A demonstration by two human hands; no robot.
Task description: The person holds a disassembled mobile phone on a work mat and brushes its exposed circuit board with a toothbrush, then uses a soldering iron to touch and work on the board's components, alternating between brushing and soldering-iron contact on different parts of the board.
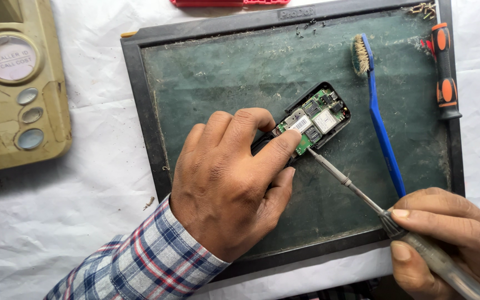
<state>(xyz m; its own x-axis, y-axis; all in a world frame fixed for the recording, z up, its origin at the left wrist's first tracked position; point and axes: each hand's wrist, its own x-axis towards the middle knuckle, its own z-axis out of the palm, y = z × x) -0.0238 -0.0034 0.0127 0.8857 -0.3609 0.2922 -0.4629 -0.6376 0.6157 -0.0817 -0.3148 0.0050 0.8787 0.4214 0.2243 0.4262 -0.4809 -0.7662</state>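
Nearest me, the right hand [451, 239] is wrapped around a screwdriver [362, 194], thumb and fingers pressed tight on its clear handle, the thin shaft slanting up and left until its tip meets the lower edge of the phone [312, 119]. The left hand [229, 178], coming out of a plaid sleeve [140, 264], bears down on the phone's near end, fingers bunched together and the forefinger flat on the green circuit board. The phone lies open, tilted, near the middle of a dusty green mat [240, 66] in a black frame. Just right of it lies a blue brush [381, 128], bristles at the far end. Farther right, on the frame, rests an orange-and-black screwdriver [444, 72]. Off to the far left sits a beige desk telephone [15, 83] on white cloth.
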